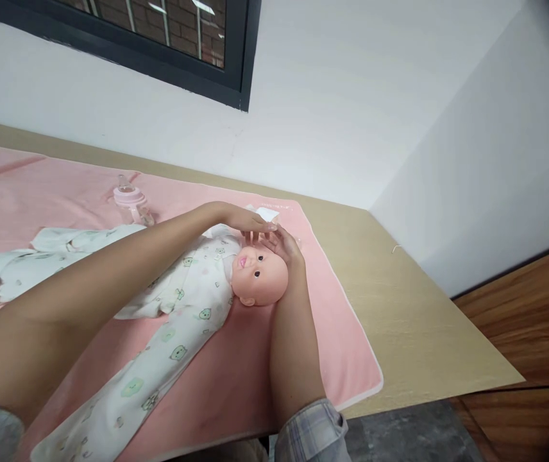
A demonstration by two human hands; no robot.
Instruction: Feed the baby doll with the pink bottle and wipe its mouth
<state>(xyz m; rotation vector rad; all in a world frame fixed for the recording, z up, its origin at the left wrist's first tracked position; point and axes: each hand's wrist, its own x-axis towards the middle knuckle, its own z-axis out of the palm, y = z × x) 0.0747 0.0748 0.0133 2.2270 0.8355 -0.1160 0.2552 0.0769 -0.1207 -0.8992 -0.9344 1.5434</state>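
Note:
A baby doll in a white printed sleepsuit lies on its back on a pink blanket, head to the right. My left hand reaches across the doll's chest, fingers stretched flat just above its face. My right hand cups the far side of the doll's head, fingers curved against it. The fingertips of both hands meet above the doll's forehead. Whether anything small lies between them is hidden.
A pink baby bottle lies on the blanket behind the doll. A folded white cloth sits near the blanket's far edge. More white clothing lies at left. The tan table ends at right beside a white wall.

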